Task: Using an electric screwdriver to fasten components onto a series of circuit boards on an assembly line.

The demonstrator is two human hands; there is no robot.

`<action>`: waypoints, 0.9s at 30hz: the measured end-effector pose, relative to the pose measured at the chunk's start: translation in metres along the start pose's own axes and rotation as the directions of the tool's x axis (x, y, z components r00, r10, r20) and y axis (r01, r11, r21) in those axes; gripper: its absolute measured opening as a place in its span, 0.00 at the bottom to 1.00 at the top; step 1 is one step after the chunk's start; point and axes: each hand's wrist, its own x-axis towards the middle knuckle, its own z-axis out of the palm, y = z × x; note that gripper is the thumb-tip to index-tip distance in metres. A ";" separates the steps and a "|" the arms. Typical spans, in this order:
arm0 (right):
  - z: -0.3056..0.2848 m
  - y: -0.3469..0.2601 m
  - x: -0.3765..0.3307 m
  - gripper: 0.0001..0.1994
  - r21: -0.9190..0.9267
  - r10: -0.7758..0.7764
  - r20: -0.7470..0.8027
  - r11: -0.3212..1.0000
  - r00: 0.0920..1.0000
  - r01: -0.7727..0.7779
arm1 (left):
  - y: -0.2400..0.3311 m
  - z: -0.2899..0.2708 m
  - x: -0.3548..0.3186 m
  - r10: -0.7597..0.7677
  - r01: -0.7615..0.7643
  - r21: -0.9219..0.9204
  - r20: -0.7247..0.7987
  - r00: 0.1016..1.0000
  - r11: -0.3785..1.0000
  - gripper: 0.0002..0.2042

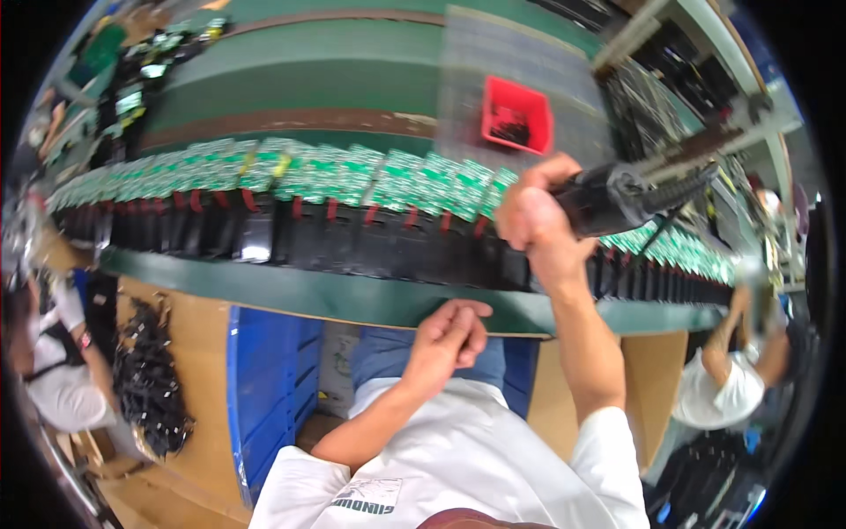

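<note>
My right hand [539, 212] is wrapped round a black cylindrical tool [604, 201] that looks like an electric screwdriver, with a ribbed black cord running off to the right. It is held above the row of black housings at the bench. Close to the bench's front edge, in front of my body, is my left hand [449, 339]; its fingers are curled and pressed together, and what they hold, if anything, is hidden. Green circuit boards [397, 185] stand in a long line, joined by red wires to black housings [326, 242] along the near side.
A red bin [548, 132] with small dark parts stands beyond my right hand. Blue crates [273, 379] and cardboard [203, 344] are under the bench. A heap of black parts [150, 379] lies at left. People work on either side; a metal frame [683, 154] rises at right.
</note>
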 end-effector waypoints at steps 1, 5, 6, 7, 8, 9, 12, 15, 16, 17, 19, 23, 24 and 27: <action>0.007 -0.006 0.000 0.03 -0.007 0.034 -0.126 0.999 0.991 -0.036 | -0.001 0.002 -0.002 -0.007 0.008 0.019 -0.050 0.999 1.000 0.12; -0.012 -0.012 0.006 0.04 0.046 0.076 0.040 0.996 0.996 -0.077 | -0.006 0.003 -0.003 -0.003 0.009 0.068 -0.083 0.997 0.998 0.16; -0.014 -0.010 0.006 0.04 0.078 0.019 0.159 0.996 0.987 -0.032 | -0.011 0.001 -0.003 -0.014 0.021 0.068 -0.100 0.995 0.997 0.17; -0.014 -0.008 0.005 0.04 0.092 0.020 0.164 0.995 0.986 -0.035 | -0.014 0.000 -0.002 -0.006 0.015 0.072 -0.113 0.994 0.997 0.17; -0.014 -0.006 0.005 0.05 0.110 0.021 0.168 0.993 0.986 -0.040 | -0.017 -0.001 -0.001 -0.007 0.016 0.077 -0.120 0.993 0.997 0.17; -0.013 -0.005 0.004 0.06 0.128 0.023 0.170 0.991 0.985 -0.045 | -0.020 -0.003 0.000 -0.008 0.018 0.080 -0.127 0.992 0.997 0.17; -0.016 -0.002 0.004 0.07 0.177 0.029 0.182 0.982 0.983 -0.062 | -0.026 -0.008 0.003 0.005 0.008 0.086 -0.146 0.989 0.996 0.17; -0.010 -0.011 0.005 0.05 0.131 0.012 0.076 0.991 0.997 -0.022 | -0.027 -0.016 0.006 -0.005 0.005 -0.012 -0.060 0.998 1.000 0.16; -0.007 -0.019 0.004 0.05 0.050 -0.017 -0.049 0.999 0.999 0.019 | -0.025 -0.019 0.005 -0.005 0.003 -0.044 -0.032 0.999 0.999 0.17; -0.013 -0.029 0.002 0.03 0.138 -0.058 -0.012 0.989 0.998 0.059 | -0.021 -0.019 0.003 0.009 -0.011 -0.044 -0.041 0.999 0.999 0.17; -0.026 -0.043 -0.005 0.03 0.231 -0.105 0.026 0.968 0.994 0.096 | -0.009 -0.012 -0.004 0.030 -0.019 0.196 -0.054 0.998 0.980 0.16; -0.032 -0.049 -0.021 0.05 0.286 -0.138 0.098 0.952 0.986 0.105 | -0.004 -0.007 -0.005 0.135 -0.092 0.452 -0.064 0.989 0.887 0.14; -0.033 -0.049 -0.024 0.05 0.301 -0.108 0.091 0.951 0.990 0.076 | -0.006 -0.006 -0.004 0.216 -0.165 0.479 -0.053 0.975 0.862 0.13; -0.035 -0.052 -0.031 0.06 0.328 -0.049 0.079 0.944 0.996 0.020 | -0.007 -0.005 -0.002 0.373 -0.306 0.528 -0.022 0.928 0.792 0.10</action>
